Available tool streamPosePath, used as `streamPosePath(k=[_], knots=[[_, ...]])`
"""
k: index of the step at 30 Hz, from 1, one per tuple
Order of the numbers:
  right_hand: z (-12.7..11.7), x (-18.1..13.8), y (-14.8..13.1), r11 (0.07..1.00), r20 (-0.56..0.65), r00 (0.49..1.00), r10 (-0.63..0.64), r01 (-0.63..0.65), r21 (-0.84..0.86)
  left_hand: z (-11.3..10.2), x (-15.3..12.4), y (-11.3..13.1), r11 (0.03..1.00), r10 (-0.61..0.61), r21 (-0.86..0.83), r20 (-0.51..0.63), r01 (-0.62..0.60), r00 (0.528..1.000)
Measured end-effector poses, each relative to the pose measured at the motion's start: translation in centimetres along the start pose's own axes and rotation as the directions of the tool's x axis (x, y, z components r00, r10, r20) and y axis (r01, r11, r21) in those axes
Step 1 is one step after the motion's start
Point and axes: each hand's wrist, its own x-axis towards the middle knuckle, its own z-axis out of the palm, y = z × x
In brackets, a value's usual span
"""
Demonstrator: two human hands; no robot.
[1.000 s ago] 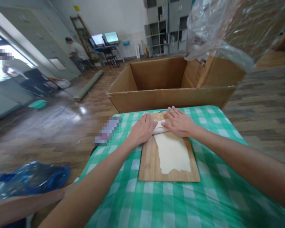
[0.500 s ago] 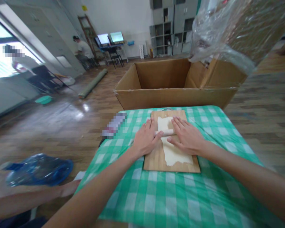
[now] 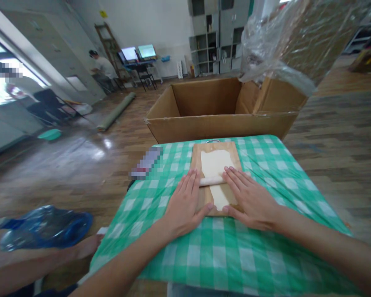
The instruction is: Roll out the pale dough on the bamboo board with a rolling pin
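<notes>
A pale rolling pin (image 3: 212,180) lies across a flat sheet of dough (image 3: 217,161) on a wooden cutting board (image 3: 196,156). My left hand (image 3: 185,204) rests palm down over the pin's left end, fingers stretched forward and thumb out to the side. Over the right end lies my right hand (image 3: 250,198), also flat, with its fingers extended. Both ends of the pin are hidden beneath the hands. The dough spreads beyond the pin toward the board's far end, and a narrower part shows between my thumbs.
A green checked tablecloth (image 3: 200,255) covers the table. A phone (image 3: 146,163), blurred out, lies at the left edge. Behind the table stands a large cardboard box (image 3: 222,126). Another person's arm (image 3: 64,255) reaches in at lower left, near a blue water jug (image 3: 46,227).
Both hands have slid toward me along the board with the rolling pin, uncovering more of the dough's far part. The whole view has shifted slightly.
</notes>
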Motion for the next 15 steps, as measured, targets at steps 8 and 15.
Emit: streamPosePath(k=[8,15], knots=[[1.6,8.8,5.7,0.996,0.040,0.996,0.085,-0.086,0.037,0.9,8.1,-5.3,0.992,-0.127,0.038,0.104,0.124,0.986],[3.0,13.0,8.2,0.990,-0.008,0.991,0.135,-0.135,-0.030,2.1,12.1,-8.1,0.991,-0.058,0.124,0.102,0.045,0.993]])
